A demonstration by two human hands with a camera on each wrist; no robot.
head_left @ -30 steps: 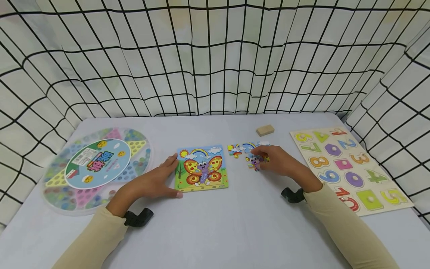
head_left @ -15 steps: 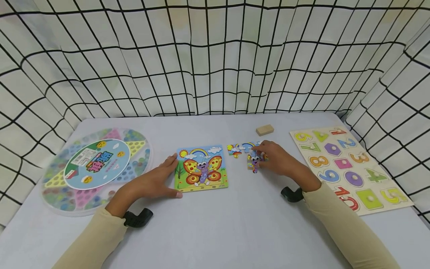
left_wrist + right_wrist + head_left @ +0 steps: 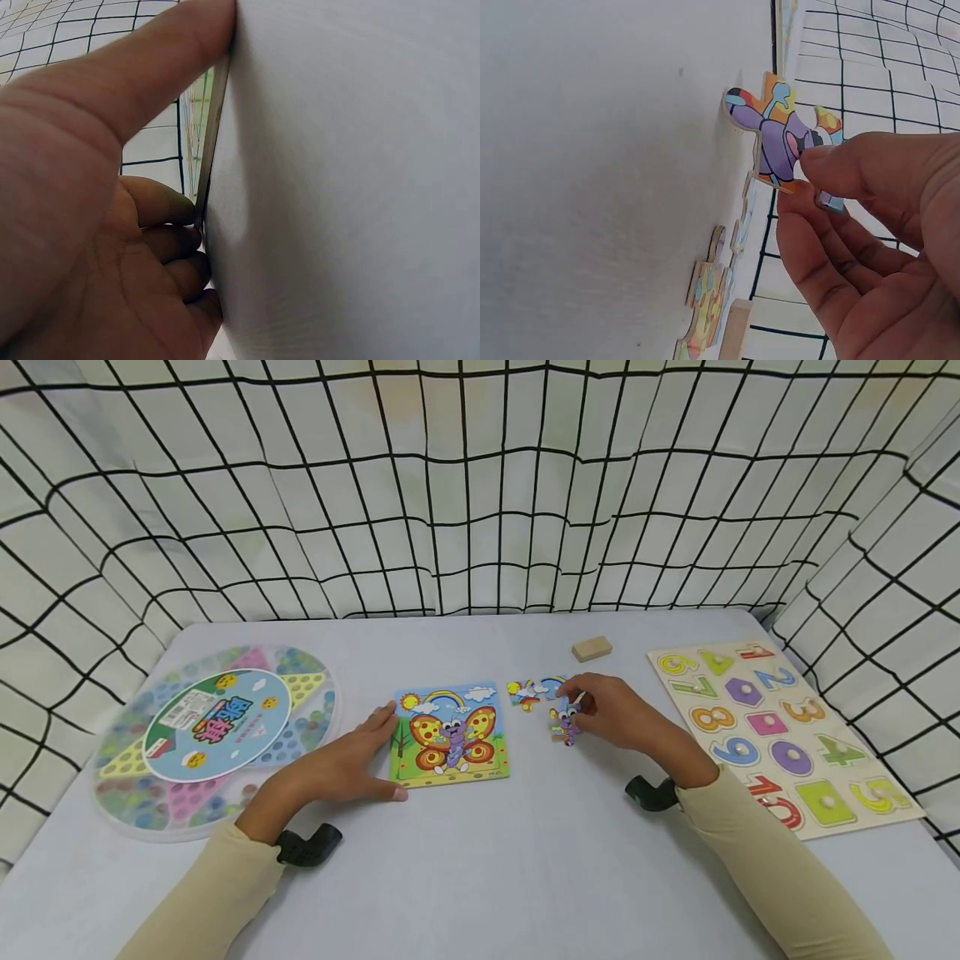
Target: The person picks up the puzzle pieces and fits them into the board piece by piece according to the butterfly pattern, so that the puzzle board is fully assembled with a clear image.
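In the head view my left hand (image 3: 341, 768) lies along the left side of a square butterfly picture board (image 3: 450, 739). Its thumb touches the near left corner and its fingertips touch farther up that side; the left wrist view shows the same hand at the board's thin edge (image 3: 212, 135). My right hand (image 3: 618, 718) pinches a jigsaw piece (image 3: 780, 142) between thumb and fingers, raised and tilted. A purple face is printed on it, partly covered by the thumb. More jigsaw pieces (image 3: 528, 691) lie right of the board, some hidden behind the right hand.
A small wooden block (image 3: 592, 649) lies behind the right hand. At the right is a wooden number-and-shape puzzle board (image 3: 798, 735). A round clear case of colourful beads (image 3: 217, 731) with a printed label stands at the left. Black-gridded white cloth (image 3: 480, 485) surrounds the table.
My right hand has shifted slightly left with the purple-faced jigsaw piece, which has turned and tilted between the fingers. My left hand and the picture board have stayed in place.
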